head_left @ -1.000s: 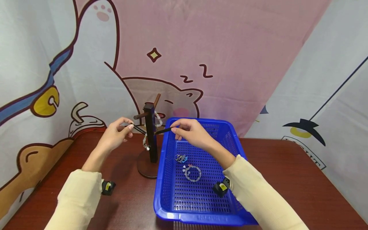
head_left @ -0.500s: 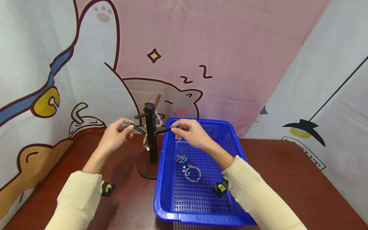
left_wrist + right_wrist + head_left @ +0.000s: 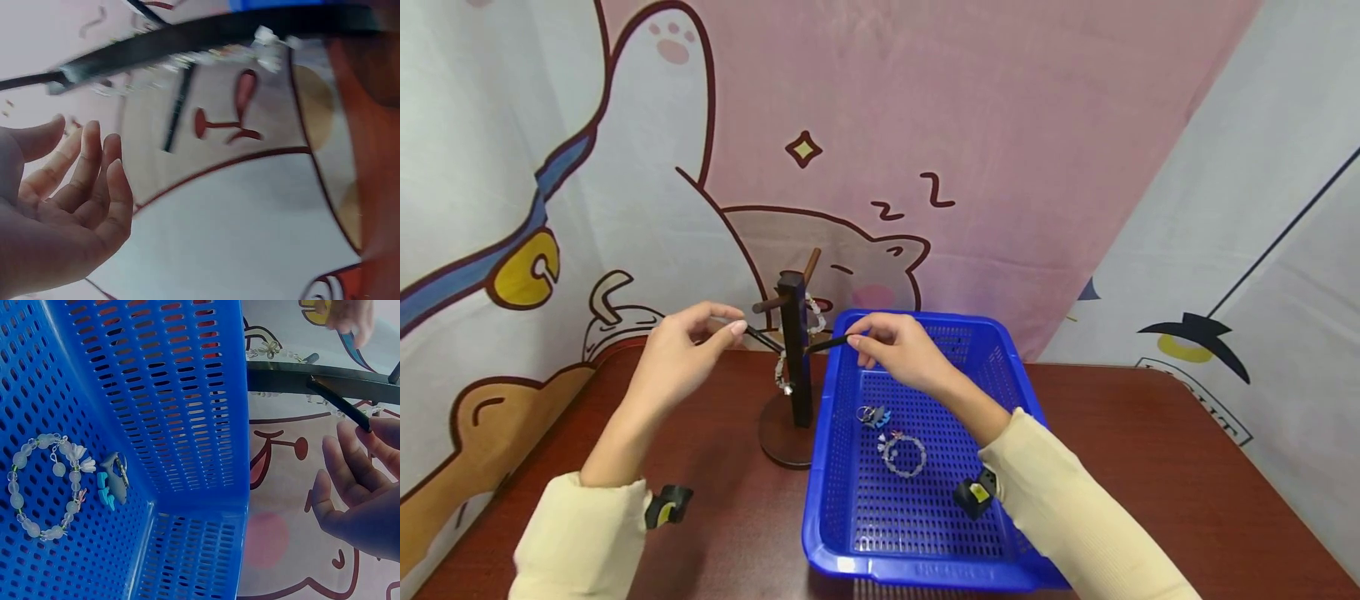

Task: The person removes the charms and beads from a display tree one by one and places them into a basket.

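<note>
Outward from the wooden stand (image 3: pixel 800 387) the left hand (image 3: pixel 677 358) had shifted slightly; its fingers seemed loosely curled and off the lower left peg (image 3: pixel 765 338), though blur hampered the wrist view. The right hand (image 3: pixel 897 346) pinched the lower right peg (image 3: pixel 829 342). A beaded bracelet (image 3: pixel 783 377) hung from the lower left peg.

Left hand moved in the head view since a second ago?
Yes. The left hand has shifted left, away from the dark stand's post.
</note>
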The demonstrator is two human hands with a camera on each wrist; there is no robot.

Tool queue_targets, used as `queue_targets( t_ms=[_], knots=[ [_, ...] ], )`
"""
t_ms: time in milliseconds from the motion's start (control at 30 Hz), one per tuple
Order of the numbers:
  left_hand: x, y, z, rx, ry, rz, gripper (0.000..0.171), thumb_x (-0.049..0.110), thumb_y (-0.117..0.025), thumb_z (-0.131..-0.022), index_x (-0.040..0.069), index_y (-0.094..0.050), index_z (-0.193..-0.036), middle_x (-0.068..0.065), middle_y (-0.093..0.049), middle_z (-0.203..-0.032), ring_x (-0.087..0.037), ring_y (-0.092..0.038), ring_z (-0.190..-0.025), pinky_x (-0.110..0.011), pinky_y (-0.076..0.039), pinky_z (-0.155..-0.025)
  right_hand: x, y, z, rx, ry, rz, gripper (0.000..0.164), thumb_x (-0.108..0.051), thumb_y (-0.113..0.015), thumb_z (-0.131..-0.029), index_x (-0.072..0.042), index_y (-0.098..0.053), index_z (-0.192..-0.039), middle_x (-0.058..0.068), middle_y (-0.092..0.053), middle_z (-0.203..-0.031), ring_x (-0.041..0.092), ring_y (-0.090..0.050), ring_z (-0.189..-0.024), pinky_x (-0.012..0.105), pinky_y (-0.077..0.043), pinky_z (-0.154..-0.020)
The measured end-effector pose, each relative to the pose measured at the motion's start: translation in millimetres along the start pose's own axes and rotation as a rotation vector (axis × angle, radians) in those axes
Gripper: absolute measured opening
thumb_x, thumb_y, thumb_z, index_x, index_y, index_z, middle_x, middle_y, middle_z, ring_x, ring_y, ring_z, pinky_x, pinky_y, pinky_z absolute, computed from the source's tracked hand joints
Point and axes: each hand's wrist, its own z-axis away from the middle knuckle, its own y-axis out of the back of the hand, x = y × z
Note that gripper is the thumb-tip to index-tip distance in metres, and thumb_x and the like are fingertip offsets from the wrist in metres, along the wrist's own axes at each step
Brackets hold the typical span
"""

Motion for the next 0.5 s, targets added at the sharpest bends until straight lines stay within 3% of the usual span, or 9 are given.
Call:
queue_targets(
  t_ms=[267,500],
  knots=[
    [34.4,6.5,13.6,0.054,-0.109,0.004,0.024,0.032,-0.064,-0.086,0.010,-0.065,-0.096,-0.001,-0.067,-0.081,-0.015,-0.057,-0.072,-0.026,-0.040,-0.061,-0.5,-0.1,0.6,-0.003,0.003,-0.002,0.011,-0.006,-0.057,-0.090,0.001,-0.064,-0.095,0.006,-0.061,-0.066,0.018,-0.059,-0.063,0.028,-0.049,-0.059],
    [50.5,6.3,17.9,0.146,-0.143,-0.011,0.022,0.031,-0.064,-0.086,0.009,-0.066,-0.088,-0.002,-0.067,-0.078,-0.015,-0.060,-0.073,-0.029,-0.042,-0.063,0.0,-0.7,-0.2,0.000,0.011,-0.007,0.010,-0.004,-0.057,-0.089,0.002,-0.064,-0.094,0.006,-0.061,-0.066,0.016,-0.059,-0.062,0.028,-0.048,-0.059]
  ],
)
